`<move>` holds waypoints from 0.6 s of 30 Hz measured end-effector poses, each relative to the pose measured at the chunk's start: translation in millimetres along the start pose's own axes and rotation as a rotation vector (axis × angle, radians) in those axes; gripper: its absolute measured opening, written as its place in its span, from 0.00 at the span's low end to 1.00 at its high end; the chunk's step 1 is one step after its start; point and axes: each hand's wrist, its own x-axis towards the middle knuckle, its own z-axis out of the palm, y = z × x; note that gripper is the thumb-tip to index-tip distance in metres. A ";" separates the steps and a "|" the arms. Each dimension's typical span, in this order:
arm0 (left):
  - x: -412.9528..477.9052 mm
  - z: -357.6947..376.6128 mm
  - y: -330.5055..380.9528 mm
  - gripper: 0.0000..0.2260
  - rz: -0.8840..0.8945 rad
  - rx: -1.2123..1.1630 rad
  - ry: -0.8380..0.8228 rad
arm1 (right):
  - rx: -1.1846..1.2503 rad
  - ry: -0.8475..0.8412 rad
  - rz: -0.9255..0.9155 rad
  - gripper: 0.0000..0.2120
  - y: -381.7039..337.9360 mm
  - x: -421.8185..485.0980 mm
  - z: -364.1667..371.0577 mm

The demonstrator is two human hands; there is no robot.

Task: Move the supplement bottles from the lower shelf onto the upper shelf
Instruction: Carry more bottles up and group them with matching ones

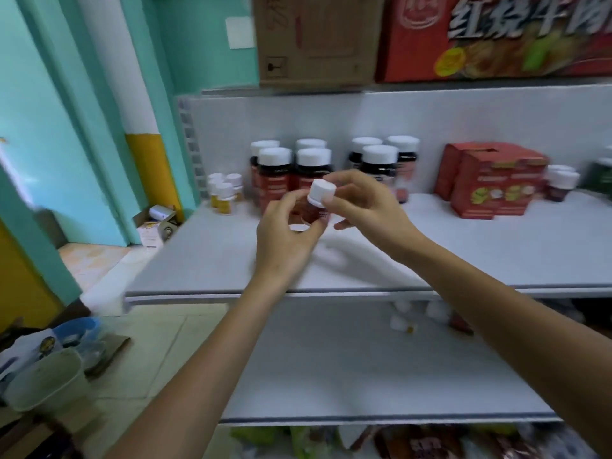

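A small dark-red supplement bottle with a white cap is held above the upper shelf. My left hand grips its body from below. My right hand pinches its white cap from the right. Behind it, at the back of the upper shelf, stand several large dark bottles with white caps, and several small yellow bottles stand to their left. On the lower shelf, a few white-capped bottles lie near the back, partly hidden by my right forearm.
Red boxes and more small bottles stand at the right of the upper shelf. Cardboard and red cartons sit on the top shelf above. Buckets and clutter lie on the floor at the left. Packets fill the bottom shelf.
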 end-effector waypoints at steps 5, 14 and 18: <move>-32.9 115.7 63.2 0.12 0.019 -0.110 -0.227 | -0.153 0.159 0.032 0.14 7.9 -61.9 -118.2; -66.9 242.2 123.6 0.18 0.052 -0.014 -0.419 | -0.305 0.282 0.073 0.13 25.1 -127.2 -263.2; -60.4 269.2 129.3 0.14 0.043 0.121 -0.489 | -0.361 0.410 0.137 0.12 38.7 -131.2 -305.1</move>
